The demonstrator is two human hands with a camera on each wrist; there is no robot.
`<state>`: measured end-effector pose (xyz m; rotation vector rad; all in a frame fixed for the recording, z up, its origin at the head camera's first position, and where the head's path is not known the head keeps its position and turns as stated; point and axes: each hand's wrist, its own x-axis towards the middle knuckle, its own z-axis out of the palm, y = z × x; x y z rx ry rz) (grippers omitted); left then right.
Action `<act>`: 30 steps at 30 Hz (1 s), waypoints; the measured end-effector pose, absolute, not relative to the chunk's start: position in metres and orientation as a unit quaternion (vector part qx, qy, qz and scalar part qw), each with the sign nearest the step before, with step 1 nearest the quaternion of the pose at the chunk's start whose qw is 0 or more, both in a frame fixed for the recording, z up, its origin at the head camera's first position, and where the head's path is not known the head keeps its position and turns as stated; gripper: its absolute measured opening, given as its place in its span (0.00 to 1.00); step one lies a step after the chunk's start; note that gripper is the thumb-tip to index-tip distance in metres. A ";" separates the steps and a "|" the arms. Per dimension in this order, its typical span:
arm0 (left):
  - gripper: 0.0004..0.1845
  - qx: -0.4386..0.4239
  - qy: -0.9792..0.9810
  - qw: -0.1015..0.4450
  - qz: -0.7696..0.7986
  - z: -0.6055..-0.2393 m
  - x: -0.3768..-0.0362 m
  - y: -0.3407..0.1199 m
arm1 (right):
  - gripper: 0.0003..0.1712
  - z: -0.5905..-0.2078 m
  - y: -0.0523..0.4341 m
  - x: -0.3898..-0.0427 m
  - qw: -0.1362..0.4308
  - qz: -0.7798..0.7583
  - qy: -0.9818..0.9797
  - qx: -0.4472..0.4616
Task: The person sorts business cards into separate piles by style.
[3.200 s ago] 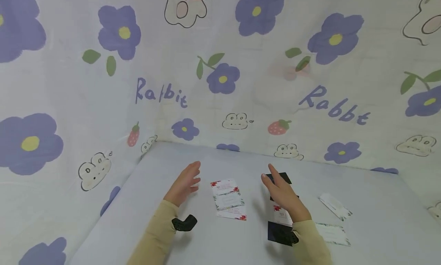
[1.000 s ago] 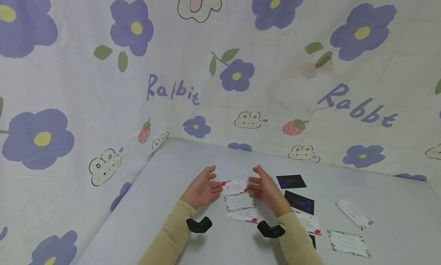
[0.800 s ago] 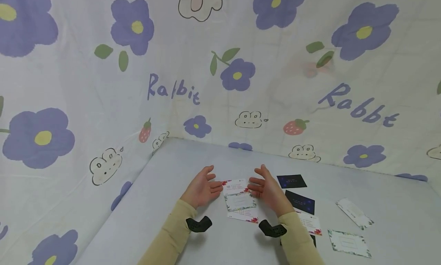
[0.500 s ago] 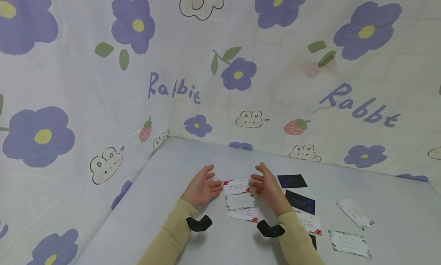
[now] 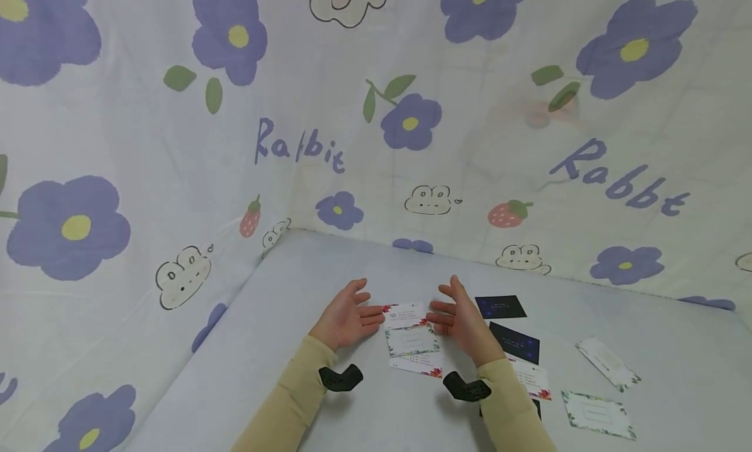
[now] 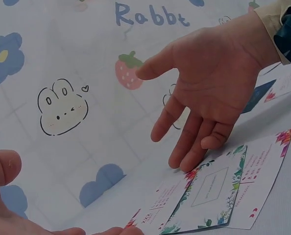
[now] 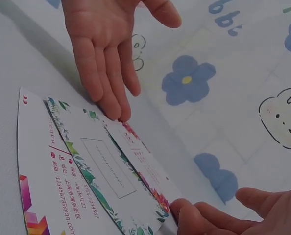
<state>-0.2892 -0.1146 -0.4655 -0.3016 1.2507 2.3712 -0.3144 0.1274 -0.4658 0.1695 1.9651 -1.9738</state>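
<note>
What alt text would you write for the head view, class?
Two open hands, left hand and right hand, flank a small pile of white floral cards on a pale table. Dark cards and more white cards lie to the right, before a flower-print cloth.

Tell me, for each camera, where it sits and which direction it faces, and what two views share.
Head: sits high, faces forward and down at the table; shows both sleeves, left hand, right hand beside the cards.
Left wrist: sits low, faces across the cards to the right hand; its own thumb shows bottom left.
Right wrist: sits low, faces across the cards to the left hand; its own fingertips show bottom right.
Shared: all three show the overlapped cards between two open hands.
</note>
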 end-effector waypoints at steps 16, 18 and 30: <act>0.45 -0.110 0.470 0.218 0.848 -0.464 -0.288 -0.111 | 0.49 -0.458 0.127 -0.314 0.165 -0.655 0.733 0.074; 0.45 -0.111 0.469 0.218 0.849 -0.463 -0.288 -0.111 | 0.49 -0.456 0.130 -0.314 0.171 -0.637 0.747 0.085; 0.46 -0.115 0.445 0.230 0.858 -0.466 -0.288 -0.107 | 0.54 -0.461 0.138 -0.315 0.219 -0.657 0.715 0.099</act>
